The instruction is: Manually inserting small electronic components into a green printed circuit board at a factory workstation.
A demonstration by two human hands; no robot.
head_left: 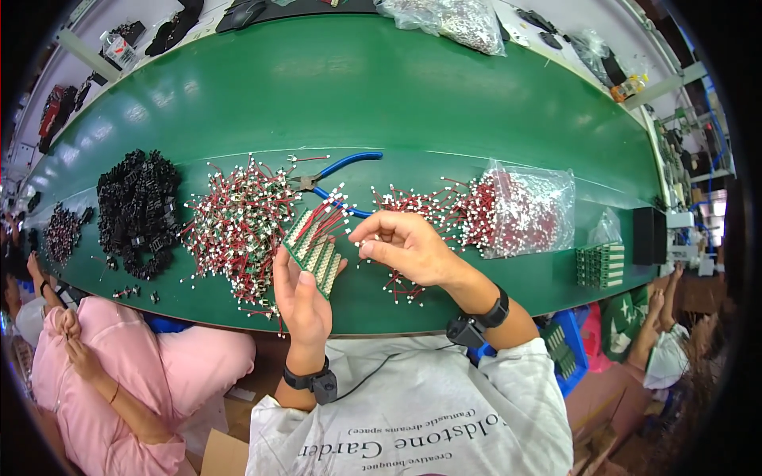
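My left hand (pixel 303 305) holds up a green circuit board panel (pixel 317 258) with rows of pale connectors. Short red wires with white plugs stick out from its upper part. Just right of the panel, my right hand (pixel 414 250) is closed in a pinch; whatever is between its fingertips is too small to make out. To the left of the panel lies a big heap of red wires with white plugs (pixel 238 226). A second heap (pixel 472 210) spreads beyond my right hand, partly in a clear plastic bag (pixel 544 210). Blue-handled pliers (pixel 349 161) rest behind the panel.
A heap of black parts (pixel 139 210) lies on the green table (pixel 317 87), left. Stacked panels (pixel 600 265) and a black box (pixel 649 236) stand at the right. A blue crate (pixel 567 349) is below the table edge. A person in pink (pixel 119 373) sits at my left.
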